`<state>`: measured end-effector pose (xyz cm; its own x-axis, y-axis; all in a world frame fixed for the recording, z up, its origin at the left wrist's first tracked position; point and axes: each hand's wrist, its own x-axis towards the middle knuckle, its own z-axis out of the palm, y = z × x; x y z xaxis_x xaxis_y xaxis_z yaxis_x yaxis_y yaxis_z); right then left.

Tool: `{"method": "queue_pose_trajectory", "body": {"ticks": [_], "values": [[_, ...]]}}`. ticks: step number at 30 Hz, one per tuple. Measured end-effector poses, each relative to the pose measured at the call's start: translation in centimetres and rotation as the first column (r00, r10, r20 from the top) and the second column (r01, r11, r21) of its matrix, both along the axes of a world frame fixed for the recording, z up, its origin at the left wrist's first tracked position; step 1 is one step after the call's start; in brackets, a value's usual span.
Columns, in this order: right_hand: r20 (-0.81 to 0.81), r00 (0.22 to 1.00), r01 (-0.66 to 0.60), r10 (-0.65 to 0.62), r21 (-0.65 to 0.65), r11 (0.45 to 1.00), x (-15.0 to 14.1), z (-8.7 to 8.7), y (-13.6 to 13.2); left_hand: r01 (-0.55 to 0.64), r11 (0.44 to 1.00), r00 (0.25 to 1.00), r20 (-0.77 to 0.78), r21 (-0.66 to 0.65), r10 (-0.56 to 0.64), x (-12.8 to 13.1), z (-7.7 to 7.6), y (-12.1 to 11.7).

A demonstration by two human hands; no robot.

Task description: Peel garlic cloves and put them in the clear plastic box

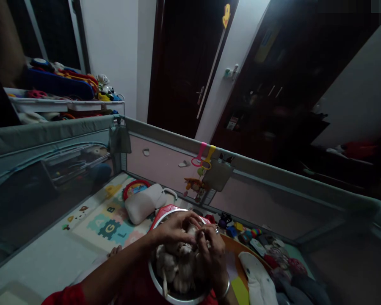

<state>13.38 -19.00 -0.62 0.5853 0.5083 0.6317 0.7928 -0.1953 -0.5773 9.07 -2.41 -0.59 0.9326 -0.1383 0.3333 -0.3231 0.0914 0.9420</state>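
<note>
Above a silver-rimmed bowl (169, 298), the person's left hand (178, 228) and right hand (214, 250) grasp one garlic bulb (191, 231); further bulbs (184, 272) lie inside the bowl, a white cylindrical object (143, 204) beyond it.

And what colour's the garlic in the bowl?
The garlic is off-white with darker shadowed patches; shows best in the head view, the only one.

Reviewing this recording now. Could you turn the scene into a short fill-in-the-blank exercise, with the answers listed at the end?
1. The left hand and right hand are over a round, silver-rimmed bowl holding whitish bulbs of ____.
2. A silver metal bangle circles the ____ wrist.
3. Beside the pink plastic ring on the grey padded rail hangs another, coloured ____.
4. The dark teal puzzle-shaped patch bears the letter ____.

Missing words: garlic; right; yellow; G.
</note>
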Motion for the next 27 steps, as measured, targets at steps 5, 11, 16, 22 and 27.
{"method": "queue_pose_trajectory", "body": {"ticks": [5, 11, 16, 22, 27], "values": [[-0.13, 0.992, -0.004, 0.007, 0.023, 1.0, -0.4, 0.6, 0.3, 0.095, 0.991, 0.995, -0.019, -0.092, -0.097, -0.3, 0.1, 0.5], [-0.296, 0.955, -0.001, 0.022, 0.071, 0.998, -0.5, 1.1, 0.8, -0.096, 0.991, 0.99, -0.114, -0.089, 0.086, -1.0, 0.2, 0.1], [-0.41, 0.907, -0.066, 0.097, 0.088, 0.994, -0.8, 1.9, 1.1, -0.243, 0.956, 0.959, -0.187, -0.167, 0.211, -1.1, 0.0, -0.3], [-0.31, 0.947, -0.083, 0.087, 0.026, 0.996, -1.1, 2.6, 1.1, -0.266, 0.952, 0.957, -0.161, -0.152, 0.242, -1.3, -0.1, -0.1], [0.004, 1.0, 0.023, -0.023, 0.025, 0.999, -0.4, 0.9, 1.3, -0.32, 0.947, 0.94, -0.116, 0.035, 0.322, -1.1, -0.8, -0.1]]}}
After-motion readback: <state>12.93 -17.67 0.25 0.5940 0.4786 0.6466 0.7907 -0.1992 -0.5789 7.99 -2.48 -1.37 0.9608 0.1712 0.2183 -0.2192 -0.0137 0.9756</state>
